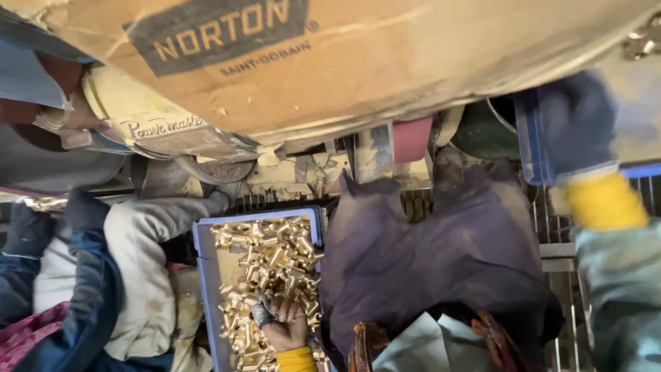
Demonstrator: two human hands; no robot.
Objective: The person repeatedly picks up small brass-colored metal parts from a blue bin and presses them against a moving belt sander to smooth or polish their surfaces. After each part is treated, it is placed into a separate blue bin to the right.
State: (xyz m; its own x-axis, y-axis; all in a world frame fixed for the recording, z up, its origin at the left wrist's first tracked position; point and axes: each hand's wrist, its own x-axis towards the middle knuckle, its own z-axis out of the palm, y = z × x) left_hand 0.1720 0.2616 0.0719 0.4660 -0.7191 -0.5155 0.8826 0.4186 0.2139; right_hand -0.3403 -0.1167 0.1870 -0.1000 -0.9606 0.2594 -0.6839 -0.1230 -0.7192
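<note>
Head view, looking down. My left hand (282,329), with a yellow cuff at the wrist, lies at the near end of a blue tray (201,241). The tray is heaped with small brass fittings (270,256) – short tubular pieces piled loosely from its far wall to its near end. The fingers (263,313) are bent down into the pile and one has a grey wrap around it. I cannot tell whether they are clenched on a fitting or only resting on the heap.

My right hand (577,124) is far right in a dark blue glove, with a yellow cuff and a teal sleeve. It sits against the edge of a blue crate (527,141) – too blurred for me to tell if it grips.

A dark purple cloth (441,262) lies just right of the tray. A large cardboard sheet (413,62) spans the far side. Another person's white sleeve (138,262) is left of the tray.
</note>
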